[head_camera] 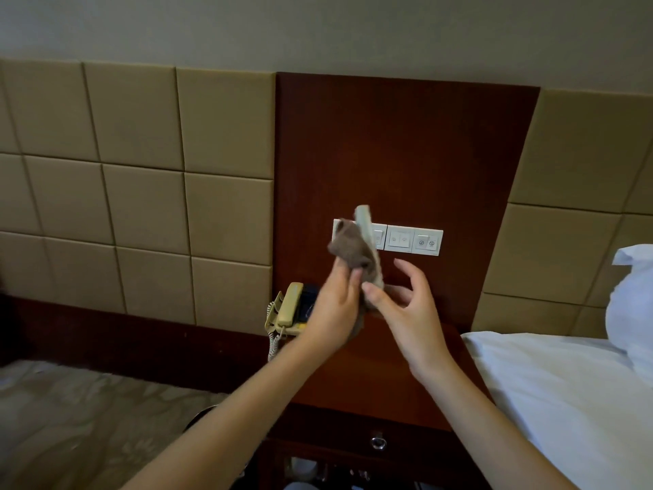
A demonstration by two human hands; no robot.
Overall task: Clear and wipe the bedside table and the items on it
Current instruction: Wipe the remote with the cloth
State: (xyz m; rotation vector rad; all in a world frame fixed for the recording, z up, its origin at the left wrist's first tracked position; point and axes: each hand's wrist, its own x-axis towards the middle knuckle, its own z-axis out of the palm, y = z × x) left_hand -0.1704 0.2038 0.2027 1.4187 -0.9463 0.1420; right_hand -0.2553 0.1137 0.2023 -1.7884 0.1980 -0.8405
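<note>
1. Above the bedside table [378, 369], both my hands are raised in front of the dark wood wall panel [406, 146].
2. My left hand [335, 305] pinches a brown cloth [349, 244] and presses it against a pale remote control [365, 228]. The remote stands nearly upright, its top tilted slightly left.
3. My right hand [410, 305] has its fingers curved and spread, and its thumb lies at the remote's lower end. I cannot tell whether this hand grips the remote.
4. Behind the remote, a row of white switch plates [413, 240] is mounted on the wall panel. The cloth and remote cover the left part of the row.
5. At the left rear of the table top sits a beige telephone [288, 307]. Its coiled cord [272, 339] hangs down at the table's left edge. My left wrist overlaps the telephone's right side.
6. To the right, a bed with a white sheet [565, 401] lies just beside the table's right edge, with a white pillow [632, 302] at its head.
7. To the left are patterned carpet [70, 419] and padded beige headboard panels [141, 171].
8. Below the front edge, a drawer carries a round metal knob [378, 443]. The contents of the compartment under it are too blurred to identify.
9. Between my forearms the wood top shows, bounded by the telephone on the left and the bed on the right.
</note>
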